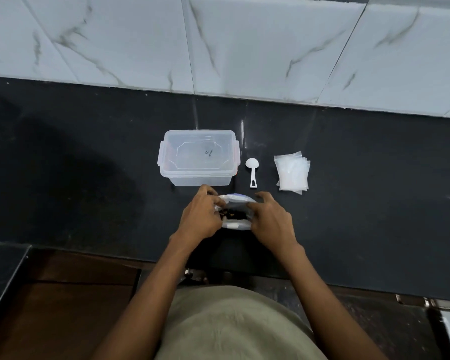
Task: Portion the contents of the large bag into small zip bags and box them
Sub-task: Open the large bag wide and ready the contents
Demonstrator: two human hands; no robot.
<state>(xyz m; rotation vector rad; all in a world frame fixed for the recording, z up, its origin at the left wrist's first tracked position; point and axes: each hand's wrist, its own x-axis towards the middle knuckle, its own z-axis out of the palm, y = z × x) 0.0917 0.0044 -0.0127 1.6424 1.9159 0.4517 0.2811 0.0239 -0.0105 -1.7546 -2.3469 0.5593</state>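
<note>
Hands, two: left hand point(202, 216) and right hand point(269, 218) pinch one clear large bag point(235, 211) of dark contents between them. Beyond left hand: one clear lidded plastic box point(198, 157). Beyond right hand: one white plastic scoop point(252, 171), one stack of small clear zip bags point(292, 175), count unclear.

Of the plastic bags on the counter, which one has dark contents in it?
The large bag held between the left hand and right hand; dark pieces show inside. The small zip bags, stacked to the right, look empty.

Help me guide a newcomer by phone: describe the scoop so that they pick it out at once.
On the black counter below the marble wall tiles, find the clear lidded box. Just right of it, before the stack of small zip bags, lies the scoop, apart from both. It is the only solid white thing there: a small round bowl on a short handle.
</note>
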